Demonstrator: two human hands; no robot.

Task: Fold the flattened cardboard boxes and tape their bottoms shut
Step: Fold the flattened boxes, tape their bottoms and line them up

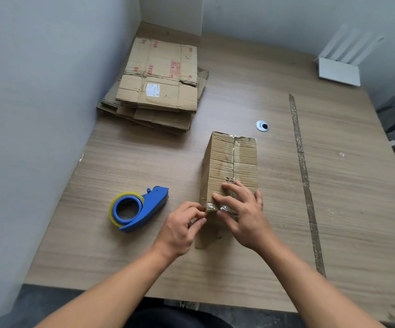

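Cardboard box [229, 166] lies under my flat, spread right hand [243, 209]; my left hand [182, 223] pinches its corner just beside.

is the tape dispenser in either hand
No, the tape dispenser lies on the table; the left hand and right hand are on the box.

I take this for a small office corner used for packing: a wood-grain desk [333, 209] with a metal cable hole [262, 126], a white router [339, 72] against bare walls [38, 91], and flattened boxes [158, 91] stacked up (a tape dispenser [139, 209] lies out too).
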